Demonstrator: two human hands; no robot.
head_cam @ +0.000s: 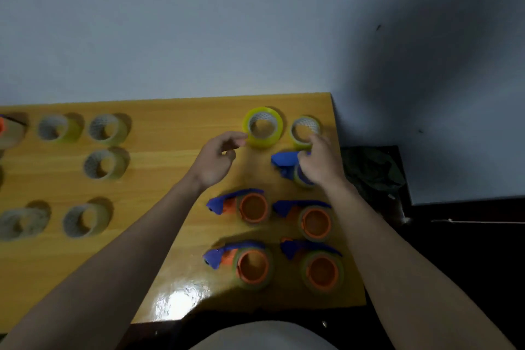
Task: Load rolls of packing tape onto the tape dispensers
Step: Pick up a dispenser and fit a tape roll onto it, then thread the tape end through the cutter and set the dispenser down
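Yellow wooden surface (170, 122): right hand (321, 165) gripping blue dispenser (284, 159), steadying; left hand (218, 159) loose, empty, nearing yellow tape roll (262, 126).

Loose rolls (105, 165) lie left of dispensers (252, 209)

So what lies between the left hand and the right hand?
Head view: only bare tabletop between the left hand and the right hand, which holds a blue dispenser.

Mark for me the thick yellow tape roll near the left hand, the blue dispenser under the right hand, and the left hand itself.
thick yellow tape roll (251, 140), head view, near rim.
blue dispenser (284, 159), head view, blue blade end.
left hand (217, 162), head view, back of hand.
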